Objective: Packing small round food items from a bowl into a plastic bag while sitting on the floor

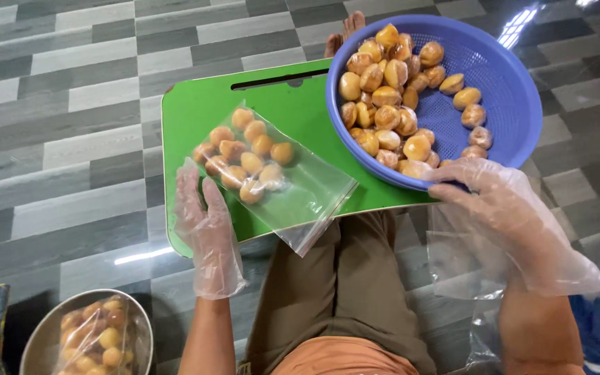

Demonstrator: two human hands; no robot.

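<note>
A clear plastic bag (272, 173) with several small golden-brown round pastries lies on a green lap tray (196, 104). My left hand (206, 229), in a loose clear glove, rests flat at the bag's left edge, fingers apart. A blue plastic basket (501, 62) full of the same pastries sits tilted on the tray's right end. My right hand (501, 208), also gloved, touches the basket's near rim, with loose clear plastic hanging under it.
A metal bowl (43, 340) at the bottom left holds a filled bag of pastries (95, 333). My legs in brown trousers (328, 278) are under the tray. Grey tiled floor surrounds me. A bare foot (345, 31) shows beyond the basket.
</note>
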